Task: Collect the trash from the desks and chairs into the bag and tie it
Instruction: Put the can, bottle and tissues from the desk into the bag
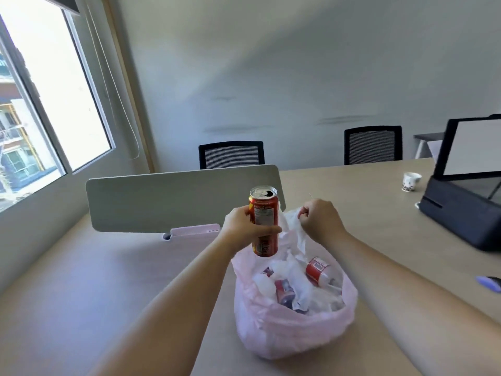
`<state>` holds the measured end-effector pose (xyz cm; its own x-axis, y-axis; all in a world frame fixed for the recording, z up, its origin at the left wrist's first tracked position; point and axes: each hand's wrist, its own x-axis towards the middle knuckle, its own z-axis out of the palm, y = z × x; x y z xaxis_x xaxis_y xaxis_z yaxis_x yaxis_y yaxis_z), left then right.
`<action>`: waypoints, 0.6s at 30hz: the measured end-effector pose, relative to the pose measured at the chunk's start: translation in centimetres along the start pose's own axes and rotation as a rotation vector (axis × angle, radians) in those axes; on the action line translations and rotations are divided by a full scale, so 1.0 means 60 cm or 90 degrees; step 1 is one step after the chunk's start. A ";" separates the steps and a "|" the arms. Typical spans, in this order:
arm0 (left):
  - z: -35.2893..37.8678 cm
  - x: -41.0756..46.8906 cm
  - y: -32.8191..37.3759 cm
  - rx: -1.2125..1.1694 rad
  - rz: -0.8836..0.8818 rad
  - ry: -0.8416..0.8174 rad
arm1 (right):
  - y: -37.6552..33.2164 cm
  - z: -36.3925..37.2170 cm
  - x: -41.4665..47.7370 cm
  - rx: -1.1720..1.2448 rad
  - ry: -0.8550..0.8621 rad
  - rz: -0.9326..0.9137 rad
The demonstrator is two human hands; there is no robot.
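Note:
A pink plastic bag [287, 332] stands open on the desk, holding crumpled white wrappers, a red can [317, 271] lying on its side and other cans. My left hand [241, 226] grips a tall red soda can [264, 213], upright, just above the bag's far rim. My right hand [320, 217] is closed on the bag's far edge and holds it up.
A grey divider panel [168, 196] stands across the beige desk [81, 280] behind the bag. A small paper cup [410, 181] and a dark laptop stand with a screen [466, 207] sit at the right. Two black chairs [231, 154] line the far wall. Windows are on the left.

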<state>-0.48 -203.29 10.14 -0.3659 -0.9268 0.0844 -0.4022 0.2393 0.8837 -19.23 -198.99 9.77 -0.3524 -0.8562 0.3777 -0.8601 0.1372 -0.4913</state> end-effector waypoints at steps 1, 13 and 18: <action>0.018 -0.003 -0.011 0.012 -0.009 -0.013 | 0.014 0.005 -0.011 -0.011 -0.017 0.020; 0.122 -0.016 -0.103 0.089 -0.064 -0.004 | 0.128 0.022 -0.060 -0.114 -0.149 0.096; 0.124 -0.007 -0.079 0.081 -0.025 0.043 | 0.149 0.036 -0.059 -0.063 -0.283 0.190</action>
<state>-4.65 -201.92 2.48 -0.2924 -0.9525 0.0853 -0.5203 0.2333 0.8215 -24.86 -195.85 2.34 -0.4154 -0.8978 -0.1465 -0.7845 0.4350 -0.4420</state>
